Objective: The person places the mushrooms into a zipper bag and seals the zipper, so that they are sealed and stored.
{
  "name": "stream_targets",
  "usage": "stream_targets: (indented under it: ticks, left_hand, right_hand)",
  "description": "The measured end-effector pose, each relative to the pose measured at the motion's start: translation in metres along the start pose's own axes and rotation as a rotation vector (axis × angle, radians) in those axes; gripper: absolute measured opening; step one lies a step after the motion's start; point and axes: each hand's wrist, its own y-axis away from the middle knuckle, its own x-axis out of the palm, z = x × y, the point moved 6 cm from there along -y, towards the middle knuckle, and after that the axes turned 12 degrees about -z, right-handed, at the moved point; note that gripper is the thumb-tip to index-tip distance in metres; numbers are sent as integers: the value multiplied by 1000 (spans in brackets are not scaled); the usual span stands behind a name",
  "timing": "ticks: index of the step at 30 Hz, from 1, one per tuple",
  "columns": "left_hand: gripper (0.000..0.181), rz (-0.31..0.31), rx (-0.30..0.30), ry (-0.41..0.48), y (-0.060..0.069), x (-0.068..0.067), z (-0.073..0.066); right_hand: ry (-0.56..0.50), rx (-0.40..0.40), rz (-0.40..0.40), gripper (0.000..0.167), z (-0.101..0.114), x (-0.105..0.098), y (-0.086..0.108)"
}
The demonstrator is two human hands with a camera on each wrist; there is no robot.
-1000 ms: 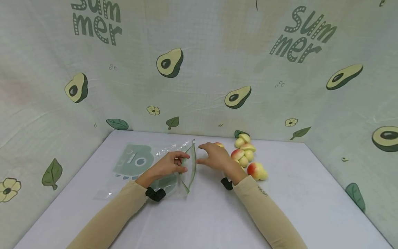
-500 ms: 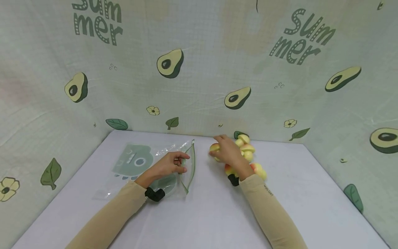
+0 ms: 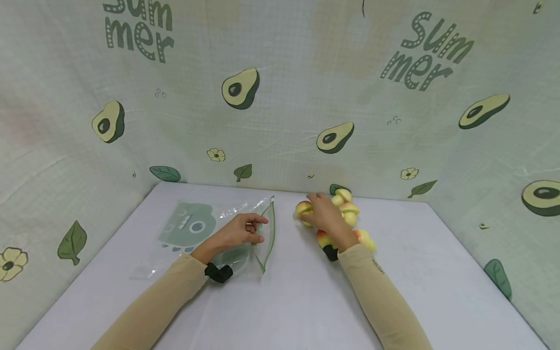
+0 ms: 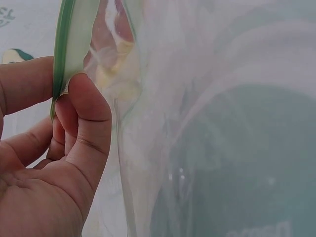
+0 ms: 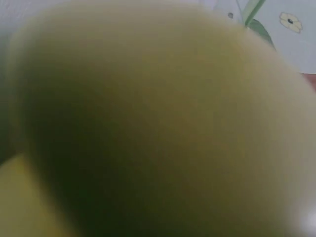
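My left hand (image 3: 238,231) pinches the green-edged mouth of a clear plastic bag (image 3: 188,226). In the left wrist view, the thumb and fingers of the left hand (image 4: 64,143) close on the green strip of the bag (image 4: 71,44). The right hand (image 3: 328,216) has its thumb and fingers round a red-and-yellow mushroom-shaped piece (image 3: 302,208), right of the bag. A blurred yellow piece (image 5: 163,118) fills most of the right wrist view and hides the fingertips there.
Several more yellow and red-tinged pieces lie right of and beneath the right hand, among them a pale one (image 3: 344,195) at the back and one (image 3: 367,240) nearer. They stand on a white table (image 3: 280,311) before a printed cloth (image 3: 280,97).
My right hand has moved right, from beside the bag's mouth to the leftmost piece, and its fingers have come round it. The left hand and bag have stayed put.
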Motion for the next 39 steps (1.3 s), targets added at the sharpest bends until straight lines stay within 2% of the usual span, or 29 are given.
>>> stream_targets:
  ticks: [6,12,21,28,39]
  left_hand:
    - [47,-12,-5,-2,0,0,-1]
    - [46,-13,-6,1,1,0,-2]
    - [46,-22,-19,-4,1,0,-2]
    - [47,-22,-34,-1,2,1,-2]
    - [47,-20,-40,8,1,0,-2]
  right_hand:
    - [1,0,26,64,0,3,0]
    - [-1,-2,54,66,0,5,1]
    - [-55,27,72,66,5,9,2]
    - [-99,6,106,69,10,15,4]
    - [-77,-6,107,70,13,18,5]
